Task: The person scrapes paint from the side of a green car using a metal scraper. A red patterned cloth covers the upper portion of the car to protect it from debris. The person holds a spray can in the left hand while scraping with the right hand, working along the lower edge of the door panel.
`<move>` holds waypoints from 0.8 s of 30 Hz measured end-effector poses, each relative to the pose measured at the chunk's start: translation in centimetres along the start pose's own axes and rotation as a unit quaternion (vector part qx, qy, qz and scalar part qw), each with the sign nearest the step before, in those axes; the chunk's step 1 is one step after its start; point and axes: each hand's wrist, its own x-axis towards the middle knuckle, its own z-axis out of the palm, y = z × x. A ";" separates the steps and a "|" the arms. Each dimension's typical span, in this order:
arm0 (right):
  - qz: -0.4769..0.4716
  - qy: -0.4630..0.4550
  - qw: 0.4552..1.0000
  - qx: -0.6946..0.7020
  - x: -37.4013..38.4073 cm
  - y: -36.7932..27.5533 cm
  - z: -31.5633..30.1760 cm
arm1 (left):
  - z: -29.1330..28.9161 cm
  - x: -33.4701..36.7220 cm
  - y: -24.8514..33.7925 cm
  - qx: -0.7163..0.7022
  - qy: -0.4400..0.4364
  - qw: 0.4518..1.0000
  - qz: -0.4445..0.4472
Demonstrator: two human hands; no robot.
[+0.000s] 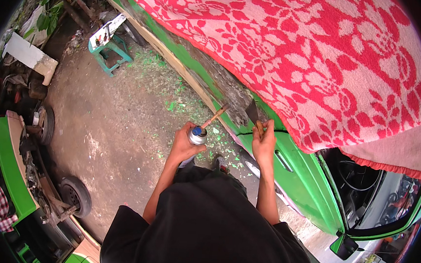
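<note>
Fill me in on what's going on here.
The person has a silver can in the left grip, a slim wooden tool slanting from its top. The right grip holds a scraper, its blade by the rough grey patch on the green car; contact is hard to tell. A red-and-pink blanket drapes over the car, and green flakes litter the ground.

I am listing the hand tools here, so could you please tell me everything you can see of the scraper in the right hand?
The scraper has a flat, dark blade, apparently metal, broad at its far end and narrowing toward a yellowish-brown handle that looks wooden. The right hand grips the handle, partly hiding it. The blade points forward and slightly left, beside the grey-brown patch on the green vehicle; whether it touches the surface cannot be told.
</note>
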 end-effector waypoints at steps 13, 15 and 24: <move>-0.012 0.049 0.997 0.061 0.5 3.5 2.7 | -0.5 1.4 0.8 0.007 -0.046 0.999 -0.005; 0.041 0.056 0.994 0.084 0.7 3.0 2.7 | -0.5 1.4 0.8 0.012 -0.032 0.999 0.013; -0.006 0.064 0.994 0.085 1.2 2.4 4.3 | -1.4 0.6 -0.2 -0.038 -0.002 0.999 0.022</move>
